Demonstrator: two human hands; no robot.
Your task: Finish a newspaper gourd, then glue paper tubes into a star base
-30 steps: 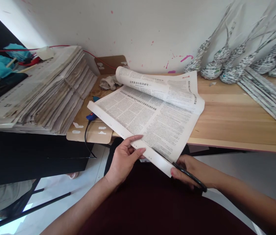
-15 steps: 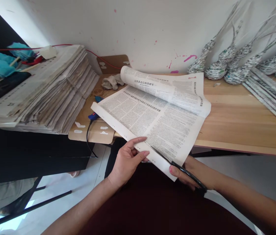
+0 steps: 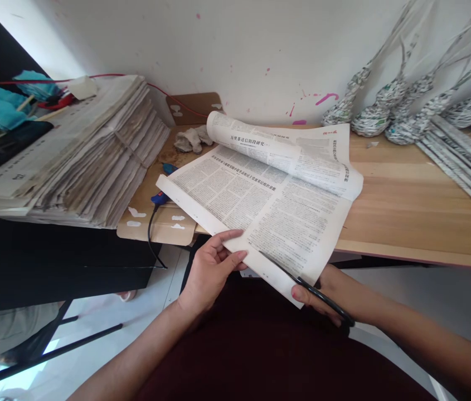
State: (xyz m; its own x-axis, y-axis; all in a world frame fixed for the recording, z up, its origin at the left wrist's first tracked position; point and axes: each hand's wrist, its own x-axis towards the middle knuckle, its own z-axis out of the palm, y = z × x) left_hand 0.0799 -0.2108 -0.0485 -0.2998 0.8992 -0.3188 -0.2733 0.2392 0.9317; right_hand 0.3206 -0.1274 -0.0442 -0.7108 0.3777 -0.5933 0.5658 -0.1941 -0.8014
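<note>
Newspaper (image 3: 239, 195) overhangs the near edge of the surface (image 3: 402, 206), left hand (image 3: 205, 270) pinching its margin, right hand (image 3: 339, 285) gripping scissors (image 3: 326, 301) at its near corner; paper stack (image 3: 110, 150) left of it

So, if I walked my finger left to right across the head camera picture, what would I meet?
Stack of newspapers, left hand, scissors in the right hand, paper sticks.

Newspaper (image 3: 297, 223): thin matt paper, smooth; scissors (image 3: 329, 302) with smooth black handle, looks like plastic, slight gloss. Tabletop (image 3: 406, 211) wood, smooth, faint sheen; paper stack (image 3: 124, 150) matt, rough-edged. Woven bulbs (image 3: 379, 114) newsprint, ridged, rough; cardboard (image 3: 158, 227) matt brown, scuffed.
</note>
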